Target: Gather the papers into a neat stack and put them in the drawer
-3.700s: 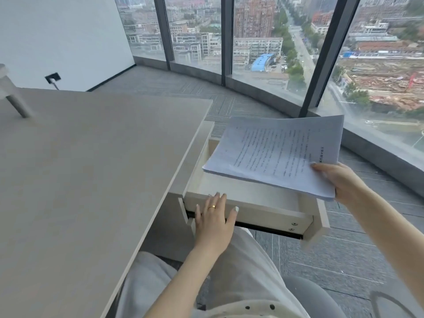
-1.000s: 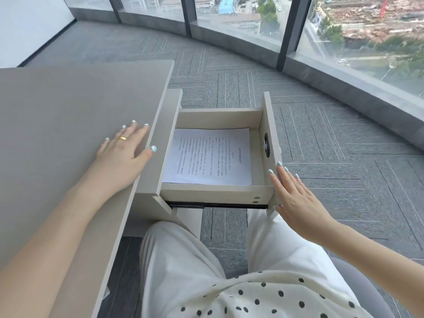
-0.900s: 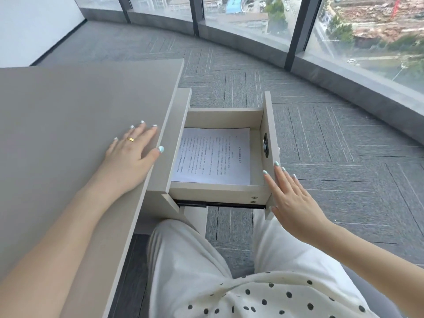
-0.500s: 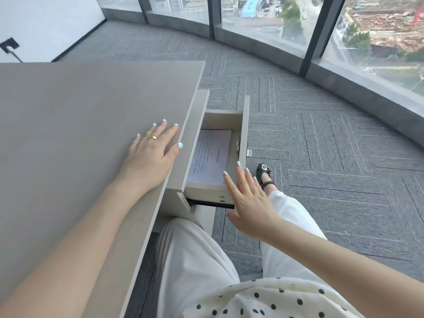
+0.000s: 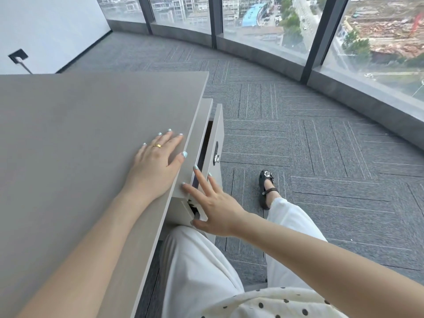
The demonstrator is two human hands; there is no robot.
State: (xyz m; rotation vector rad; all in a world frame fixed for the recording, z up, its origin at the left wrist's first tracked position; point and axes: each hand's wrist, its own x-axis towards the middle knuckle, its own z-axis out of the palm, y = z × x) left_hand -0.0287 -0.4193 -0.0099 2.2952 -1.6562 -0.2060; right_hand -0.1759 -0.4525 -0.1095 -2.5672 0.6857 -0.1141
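Observation:
The light wooden drawer (image 5: pixel 218 134) under the desk's right edge stands only a narrow gap out of the desk, with a metal lock on its front panel. The papers are hidden inside it. My right hand (image 5: pixel 213 203) lies flat against the drawer's front near its lower corner, fingers spread, holding nothing. My left hand (image 5: pixel 156 161) rests palm down on the grey desk top (image 5: pixel 80 145) close to the edge above the drawer, fingers apart, a gold ring on one finger.
My legs in white trousers (image 5: pixel 202 271) are beside the desk, and a black shoe (image 5: pixel 267 189) is on the grey carpet right of the drawer. Curved floor-to-ceiling windows (image 5: pixel 275 24) run along the far side. A wall socket (image 5: pixel 18 56) sits at the left.
The drawer has slid from wide open to nearly shut under my right hand's push, hiding the papers. My left hand has stayed on the desk top.

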